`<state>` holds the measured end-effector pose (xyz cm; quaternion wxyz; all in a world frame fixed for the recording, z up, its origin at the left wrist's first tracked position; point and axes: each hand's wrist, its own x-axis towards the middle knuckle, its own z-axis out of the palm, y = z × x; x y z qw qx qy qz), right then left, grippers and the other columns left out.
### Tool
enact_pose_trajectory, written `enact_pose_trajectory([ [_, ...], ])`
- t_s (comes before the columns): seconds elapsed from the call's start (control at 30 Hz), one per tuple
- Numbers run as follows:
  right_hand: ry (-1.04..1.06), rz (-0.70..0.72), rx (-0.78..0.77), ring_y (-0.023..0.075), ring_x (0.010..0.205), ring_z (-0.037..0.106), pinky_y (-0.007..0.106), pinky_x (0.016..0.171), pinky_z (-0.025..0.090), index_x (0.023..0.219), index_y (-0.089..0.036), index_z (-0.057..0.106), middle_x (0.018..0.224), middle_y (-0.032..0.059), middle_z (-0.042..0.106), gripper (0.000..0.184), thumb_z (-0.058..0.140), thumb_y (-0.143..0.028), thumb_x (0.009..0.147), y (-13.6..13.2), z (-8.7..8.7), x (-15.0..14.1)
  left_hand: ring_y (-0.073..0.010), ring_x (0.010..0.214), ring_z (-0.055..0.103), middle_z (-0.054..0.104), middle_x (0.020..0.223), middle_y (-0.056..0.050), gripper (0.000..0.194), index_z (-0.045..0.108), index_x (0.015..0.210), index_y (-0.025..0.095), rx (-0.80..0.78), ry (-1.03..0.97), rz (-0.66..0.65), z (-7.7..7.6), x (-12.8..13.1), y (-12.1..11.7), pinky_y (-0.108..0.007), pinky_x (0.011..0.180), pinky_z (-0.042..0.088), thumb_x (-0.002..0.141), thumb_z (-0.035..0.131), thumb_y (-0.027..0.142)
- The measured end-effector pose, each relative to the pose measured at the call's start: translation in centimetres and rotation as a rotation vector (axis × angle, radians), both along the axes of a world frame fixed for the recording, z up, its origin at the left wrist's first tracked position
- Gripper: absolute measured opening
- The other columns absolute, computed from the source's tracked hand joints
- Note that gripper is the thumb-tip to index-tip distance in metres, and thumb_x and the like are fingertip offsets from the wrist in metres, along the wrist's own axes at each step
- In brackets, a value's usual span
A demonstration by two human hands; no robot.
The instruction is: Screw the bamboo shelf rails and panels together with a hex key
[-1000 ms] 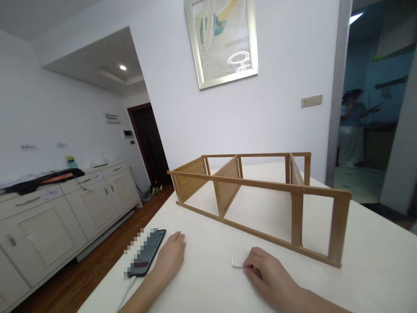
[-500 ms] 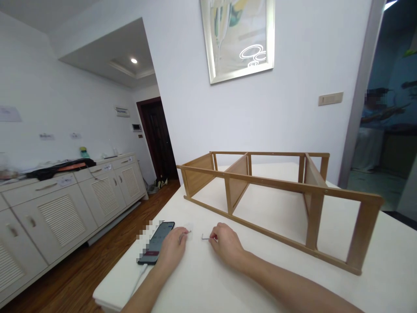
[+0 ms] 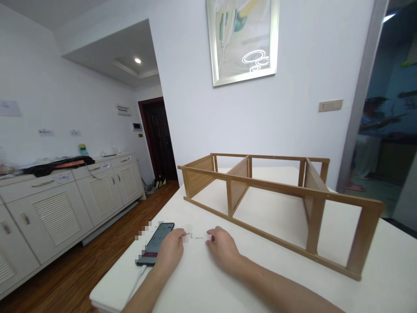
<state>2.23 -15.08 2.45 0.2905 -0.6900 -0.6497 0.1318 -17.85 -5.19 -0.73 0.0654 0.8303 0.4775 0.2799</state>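
Observation:
My left hand (image 3: 172,248) is closed in a pinch beside the phone, and the tip of a small metal piece, probably a screw (image 3: 187,234), pokes out from its fingertips. Just right of that piece, an L-shaped hex key (image 3: 197,238) lies on the white table (image 3: 198,282). My right hand (image 3: 223,247) is close to the key's long end, thumb and fingers apart, holding nothing. Under the left fingertips there seems to be a small clear plastic bag (image 3: 188,228). Behind both hands, a wooden shelf frame (image 3: 270,184) lies on its side.
A phone (image 3: 156,243) with a white cable (image 3: 135,280) lies by the table's left edge. White cabinets (image 3: 65,213) line the left wall. A person (image 3: 374,126) is beyond the doorway at right.
The hex key has moved left and left my right hand's grip. My right hand's fingers have parted. The left hand has shifted slightly left, still pinching the small piece.

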Motion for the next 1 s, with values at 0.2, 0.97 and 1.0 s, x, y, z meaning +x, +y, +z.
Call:
enact_pose_trajectory([
  [0.2,-0.007,-0.044,0.098,0.0189,0.086,0.067,0.030,0.081,0.050,0.097,-0.020,0.074,0.093,0.0057,0.070,0.025,0.051,-0.015,0.090,-9.2,-0.2,7.9,-0.0259,0.113,0.068,0.074,0.116,-0.010,0.033,0.072,0.101,0.018,0.151,-0.099,-0.088,-1.6,0.8,0.0,-0.045,0.107,0.048,0.093,0.040,0.022],
  [0.97,0.299,-0.764,0.356,0.0303,0.071,0.067,0.039,0.073,0.050,0.061,-0.027,0.059,0.066,0.0061,0.071,0.047,0.047,-0.071,0.073,-22.2,0.4,27.1,-0.0253,0.127,0.055,0.065,0.132,-0.009,0.041,0.063,0.128,0.021,-0.051,0.163,-0.459,1.4,18.6,0.7,-0.041,0.122,0.021,0.088,0.053,0.024],
  [1.0,0.289,-0.786,0.374,0.0305,0.070,0.067,0.040,0.073,0.050,0.059,-0.028,0.059,0.065,0.0062,0.071,0.048,0.047,-0.072,0.072,-22.7,0.6,28.0,-0.0253,0.127,0.055,0.065,0.132,-0.009,0.043,0.062,0.129,0.021,-0.035,0.180,-0.453,1.5,18.4,0.7,-0.041,0.122,0.019,0.088,0.053,0.023],
])
